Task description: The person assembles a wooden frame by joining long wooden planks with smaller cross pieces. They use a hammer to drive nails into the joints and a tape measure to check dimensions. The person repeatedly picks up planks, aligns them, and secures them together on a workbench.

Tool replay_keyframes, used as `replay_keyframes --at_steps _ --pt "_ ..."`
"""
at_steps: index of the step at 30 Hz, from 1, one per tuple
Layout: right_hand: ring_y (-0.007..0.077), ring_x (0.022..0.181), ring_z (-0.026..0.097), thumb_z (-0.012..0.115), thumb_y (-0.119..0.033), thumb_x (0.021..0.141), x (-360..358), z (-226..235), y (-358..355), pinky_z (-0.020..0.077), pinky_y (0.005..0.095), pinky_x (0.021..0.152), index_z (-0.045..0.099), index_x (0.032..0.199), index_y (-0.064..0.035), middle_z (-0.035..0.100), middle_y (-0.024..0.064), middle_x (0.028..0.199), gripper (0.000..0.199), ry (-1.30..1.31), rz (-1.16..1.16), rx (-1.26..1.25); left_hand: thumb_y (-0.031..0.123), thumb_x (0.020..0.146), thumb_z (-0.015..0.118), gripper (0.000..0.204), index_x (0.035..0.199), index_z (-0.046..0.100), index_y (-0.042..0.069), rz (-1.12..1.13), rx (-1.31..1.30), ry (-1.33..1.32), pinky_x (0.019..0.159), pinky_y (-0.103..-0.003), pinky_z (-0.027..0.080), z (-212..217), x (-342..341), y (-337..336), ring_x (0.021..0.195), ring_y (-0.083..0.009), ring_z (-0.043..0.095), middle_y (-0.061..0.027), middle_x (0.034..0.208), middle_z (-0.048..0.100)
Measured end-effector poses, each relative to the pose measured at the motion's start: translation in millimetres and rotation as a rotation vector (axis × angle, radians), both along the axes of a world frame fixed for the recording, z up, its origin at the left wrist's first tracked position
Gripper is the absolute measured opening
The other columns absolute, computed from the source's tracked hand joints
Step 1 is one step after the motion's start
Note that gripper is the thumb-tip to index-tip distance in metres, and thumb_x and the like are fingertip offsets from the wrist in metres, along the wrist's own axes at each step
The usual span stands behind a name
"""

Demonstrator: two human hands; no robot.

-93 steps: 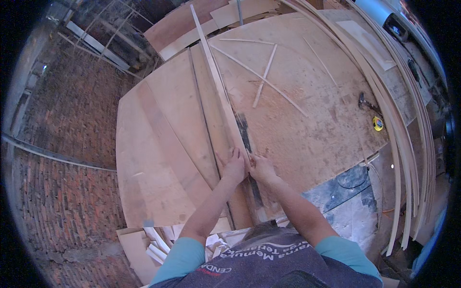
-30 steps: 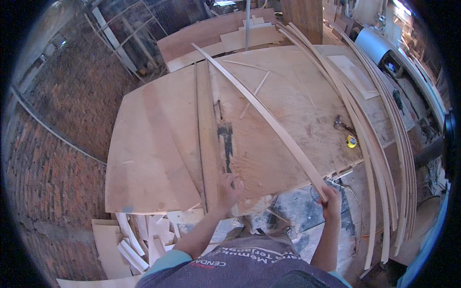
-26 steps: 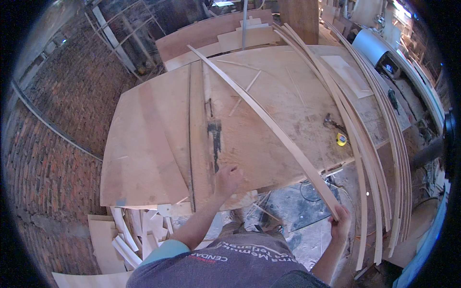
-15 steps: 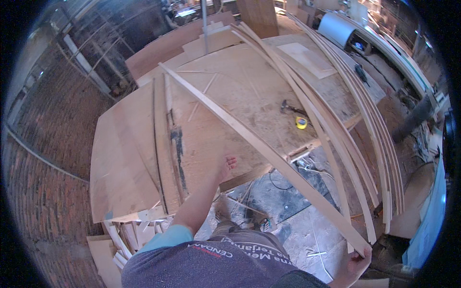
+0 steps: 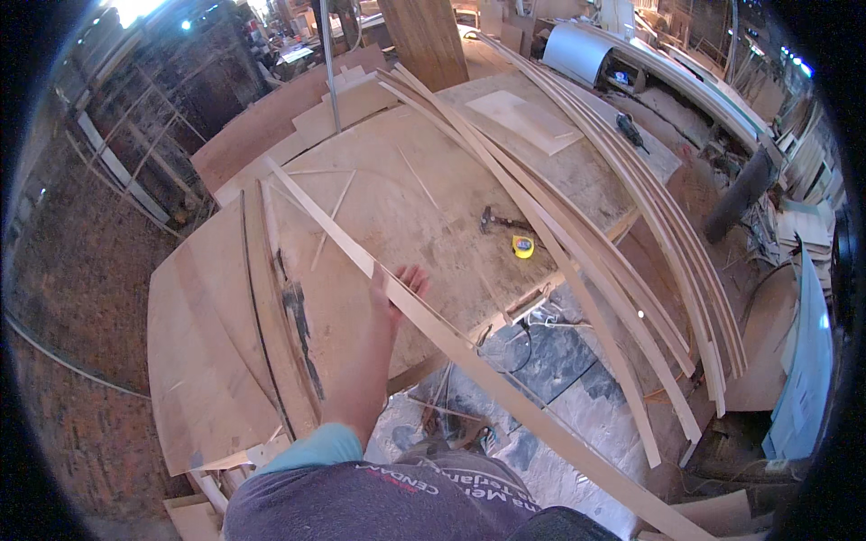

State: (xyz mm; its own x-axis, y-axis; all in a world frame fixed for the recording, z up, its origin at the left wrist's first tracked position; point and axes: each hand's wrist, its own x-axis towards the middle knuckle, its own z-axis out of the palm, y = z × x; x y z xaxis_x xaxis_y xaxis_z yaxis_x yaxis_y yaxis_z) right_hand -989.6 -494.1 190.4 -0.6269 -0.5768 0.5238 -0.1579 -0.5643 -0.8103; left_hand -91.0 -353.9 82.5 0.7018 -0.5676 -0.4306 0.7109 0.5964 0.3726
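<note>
A long, pale wooden strip (image 5: 487, 370) slants from the far left of the workbench to the lower right edge of the view. My left hand (image 5: 406, 287) grips it partway along, with the fingers showing on its far side and the palm partly hidden by the wood. The near end of this strip runs out of the picture. My right hand is out of view at the lower right. Right of the strip on the bench lie a dark hammer (image 5: 502, 220) and a yellow tape measure (image 5: 522, 246).
Several long strips (image 5: 577, 243) cross the plywood-topped workbench (image 5: 207, 316) and overhang its near edge. A power tool (image 5: 631, 132) lies beyond them. Cables (image 5: 528, 347) trail on the floor below. A brick wall (image 5: 81, 397) stands at left, a post (image 5: 424, 41) at the back.
My left hand has moved up to the strip and taken hold of it. My right hand, earlier on the strip's near end, has left the picture. The whole view has shifted somewhat.
</note>
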Motion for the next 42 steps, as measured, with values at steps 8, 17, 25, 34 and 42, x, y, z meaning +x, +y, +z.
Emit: replay_keyframes --at_steps 8,17,25,34,42 --pt "0.0353 0.095 0.064 0.076 -0.015 0.084 89 -2 7 0.0561 0.0485 0.082 0.052 0.125 0.0061 0.061 0.0232 0.109 0.052 0.015 -0.1 0.202 0.036 0.103 0.064 0.031 0.122 0.055 0.012 0.113 0.146 -0.046 0.069 -0.037 0.055 3 31 23 0.074 -0.0179 0.059 -0.0027 0.084 0.056" --pt "0.0291 0.088 0.065 0.064 -0.026 0.091 218 -8 -71 0.0562 0.0439 0.075 0.06 0.117 0.0012 0.064 0.0163 0.101 0.037 -0.173 0.102 0.38 0.032 0.103 0.064 0.029 0.122 0.058 0.012 0.327 0.097 -0.231 0.069 -0.034 0.054 93 63 79 0.073 -0.016 0.059 -0.0015 0.084 0.057" --pt "0.0236 0.081 0.065 0.054 -0.035 0.098 312 -33 -233 0.0562 0.0397 0.068 0.066 0.109 -0.0032 0.067 0.0102 0.093 0.036 -0.287 0.409 0.592 0.027 0.101 0.065 0.026 0.12 0.057 0.01 0.753 0.265 -0.373 0.066 -0.032 0.053 136 -7 189 0.068 -0.013 0.056 0.0003 0.078 0.053" --pt "0.0259 0.085 0.068 0.056 -0.038 0.097 482 -115 -457 0.058 0.0403 0.076 0.064 0.111 -0.0042 0.067 0.0113 0.09 0.037 -0.235 1.17 0.677 0.025 0.102 0.064 0.028 0.121 0.055 0.007 1.302 0.544 -0.156 0.064 -0.031 0.051 146 -229 237 0.066 -0.0128 0.052 0.0005 0.079 0.051" --pt "0.0281 0.094 0.069 0.059 -0.028 0.093 660 -109 -465 0.0588 0.0426 0.087 0.057 0.121 0.0029 0.067 0.0151 0.103 0.041 -0.387 1.587 0.853 0.012 0.099 0.06 0.026 0.123 0.054 0.003 1.541 0.622 -0.012 0.074 -0.036 0.053 131 -375 189 0.077 -0.0187 0.059 -0.0041 0.086 0.055"
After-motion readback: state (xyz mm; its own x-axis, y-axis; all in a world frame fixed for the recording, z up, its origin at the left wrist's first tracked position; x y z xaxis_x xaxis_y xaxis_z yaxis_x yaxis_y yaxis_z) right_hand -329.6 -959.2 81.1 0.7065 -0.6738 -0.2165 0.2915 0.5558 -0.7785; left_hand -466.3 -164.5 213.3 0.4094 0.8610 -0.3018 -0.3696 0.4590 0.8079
